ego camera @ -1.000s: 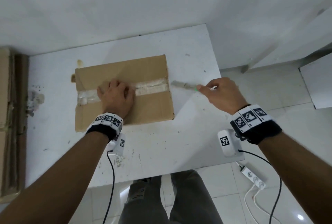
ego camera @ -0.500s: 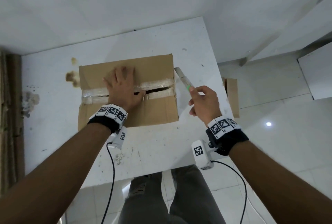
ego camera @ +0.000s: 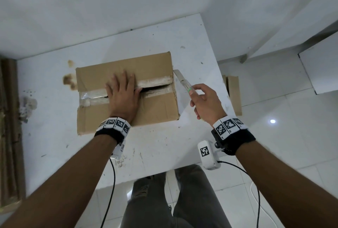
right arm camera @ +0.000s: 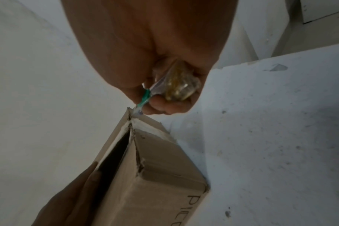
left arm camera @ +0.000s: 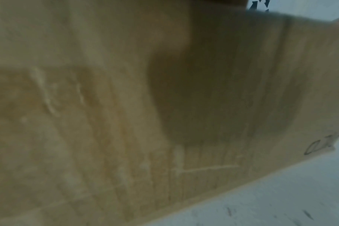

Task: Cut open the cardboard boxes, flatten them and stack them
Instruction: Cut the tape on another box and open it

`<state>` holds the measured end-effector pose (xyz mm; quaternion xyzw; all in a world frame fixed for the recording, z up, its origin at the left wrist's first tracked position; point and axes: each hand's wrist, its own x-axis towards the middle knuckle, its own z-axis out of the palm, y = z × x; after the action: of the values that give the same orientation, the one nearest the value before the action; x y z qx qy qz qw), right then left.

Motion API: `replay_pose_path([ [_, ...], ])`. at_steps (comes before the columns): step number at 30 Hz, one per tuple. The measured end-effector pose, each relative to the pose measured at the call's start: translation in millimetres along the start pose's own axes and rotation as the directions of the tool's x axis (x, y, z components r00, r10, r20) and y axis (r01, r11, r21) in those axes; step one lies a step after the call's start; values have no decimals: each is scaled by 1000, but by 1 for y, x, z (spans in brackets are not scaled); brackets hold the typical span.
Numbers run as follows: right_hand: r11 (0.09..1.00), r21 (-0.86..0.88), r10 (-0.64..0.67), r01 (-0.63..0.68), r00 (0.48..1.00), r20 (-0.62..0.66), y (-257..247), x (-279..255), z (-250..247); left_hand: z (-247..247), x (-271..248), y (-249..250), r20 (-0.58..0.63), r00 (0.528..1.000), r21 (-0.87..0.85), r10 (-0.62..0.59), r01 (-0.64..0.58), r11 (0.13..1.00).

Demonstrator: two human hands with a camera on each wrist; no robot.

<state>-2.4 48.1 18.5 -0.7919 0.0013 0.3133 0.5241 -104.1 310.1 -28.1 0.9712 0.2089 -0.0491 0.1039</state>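
Note:
A brown cardboard box (ego camera: 155, 107) (right arm camera: 155, 180) stands on the white table (ego camera: 155, 154). Its taped top seam is slit and gapes dark on the right half. My left hand (ego camera: 123, 94) lies flat on the box top with fingers straight, across the seam. My right hand (ego camera: 201, 100) grips a knife (ego camera: 182, 79) with a green mark near the handle. The blade tip touches the box's upper right edge at the far end of the seam. The left wrist view is filled by blurred cardboard (left arm camera: 126, 122). In the right wrist view the knife (right arm camera: 143, 99) meets the box corner.
A stack of flat cardboard (ego camera: 9, 127) stands at the left edge of the table. Another cardboard piece (ego camera: 233, 94) stands on the tiled floor right of the table. Brown stains (ego camera: 68, 79) mark the table left of the box. My legs are below the table's near edge.
My right hand pulled the knife out past the seam's right end, then swung it back to the box's right edge. My left hand slid forward and flattened. The seam now gapes.

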Motion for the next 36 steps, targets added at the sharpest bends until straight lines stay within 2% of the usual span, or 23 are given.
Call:
replay_pose_path([
  [8, 987, -144, -75, 77, 997, 20, -8, 8, -3, 2, 0, 0, -23, 1000, -38, 7, -8, 999],
  [10, 940, -322, -71, 112, 988, 135, -21, 15, -18, 3, 0, -1, -35, 999, -53, 3, -4, 999],
  [12, 844, -503, -5, 188, 940, 342, -26, 9, -34, 4, 0, 0, -46, 999, -82, -3, -1, 997],
  [14, 805, -543, 11, 239, 909, 416, -19, -8, -42, 6, 1, -2, -52, 999, -102, 8, -13, 995],
  [16, 802, -548, -52, 239, 941, 334, -10, -22, -45, 6, 2, -4, -52, 999, -142, 13, -20, 990],
  [18, 839, -511, -121, 188, 980, 160, -5, -27, -46, 3, 1, -8, -53, 999, -268, -7, -7, 963],
  [20, 878, -447, -171, 171, 984, 41, -11, -28, -44, -6, -3, -11, -65, 998, -403, -28, -1, 915],
  [21, 881, -431, -198, 195, 979, 38, -17, -28, -40, -11, -6, -13, -80, 996, -427, -29, -8, 904],
  [23, 868, -410, -256, 279, 960, 111, -34, -22, -26, -21, -17, -21, -162, 986, -412, -47, -25, 911],
  [25, 826, -423, -307, 372, 927, 216, -55, -4, -3, -31, -36, -33, -310, 939, -356, -151, 32, 934],
  [26, 793, -445, -326, 416, 907, 266, -67, 7, 12, -35, -49, -41, -369, 895, -349, -251, 117, 930],
  [28, 712, -493, -360, 500, 863, 355, -95, 29, 44, -39, -78, -54, -394, 771, -402, -500, 345, 848],
  [30, 596, -563, -395, 572, 820, 415, -124, 51, 76, -40, -110, -61, -339, 629, -510, -699, 501, 699],
  [32, 445, -645, -421, 621, 781, 461, -147, 76, 107, -40, -137, -60, -189, 517, -676, -835, 548, 492],
  [33, 377, -674, -410, 635, 767, 493, -155, 86, 121, -37, -146, -57, -49, 469, -738, -882, 578, 348],
  [34, 323, -698, -385, 639, 763, 520, -159, 94, 134, -31, -150, -55, 103, 437, -760, -893, 615, 213],
  [35, 292, -716, -348, 634, 768, 538, -158, 101, 142, -26, -151, -51, 237, 435, -756, -869, 644, 116],
  [36, 282, -733, -317, 620, 781, 538, -156, 106, 146, -22, -148, -48, 333, 456, -760, -825, 648, 51],
])
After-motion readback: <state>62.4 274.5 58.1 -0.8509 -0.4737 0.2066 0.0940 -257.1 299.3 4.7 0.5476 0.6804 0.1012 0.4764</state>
